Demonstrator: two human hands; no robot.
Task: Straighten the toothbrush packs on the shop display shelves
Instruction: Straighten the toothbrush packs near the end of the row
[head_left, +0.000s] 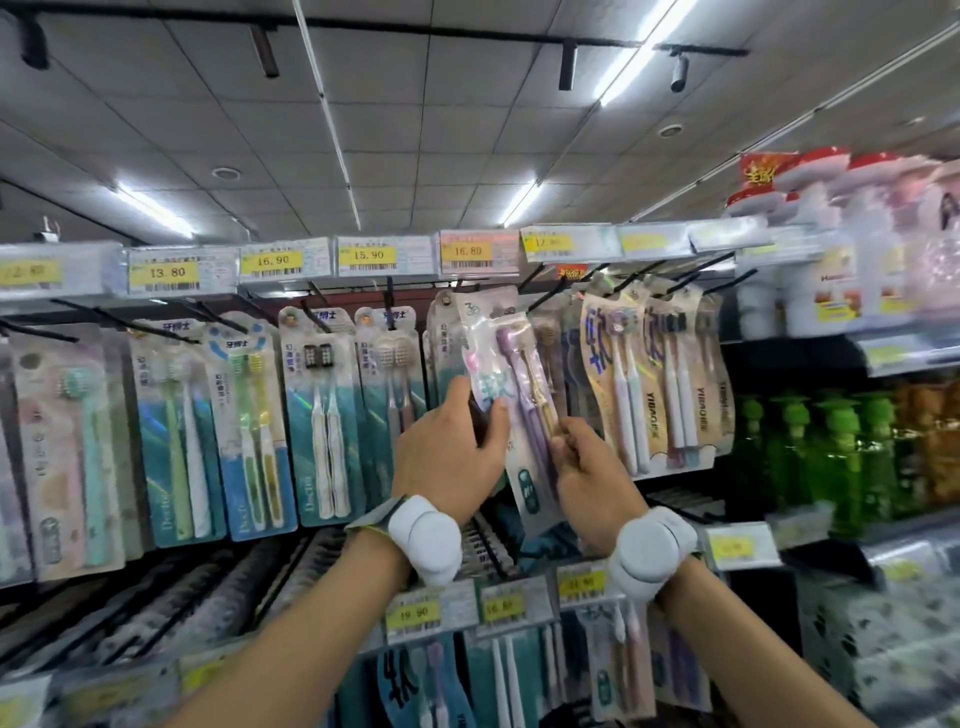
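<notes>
A clear toothbrush pack with purple and gold brushes hangs tilted from a hook in the middle of the top row. My left hand grips its left edge, thumb on the front. My right hand pinches its lower right edge. Both wrists wear white bands. Blue-and-white packs hang in a row to the left, and beige packs hang to the right.
Black peg hooks stick out under a rail of yellow price tags. A lower row of packs hangs below more tags. Green bottles and white containers fill the shelves on the right.
</notes>
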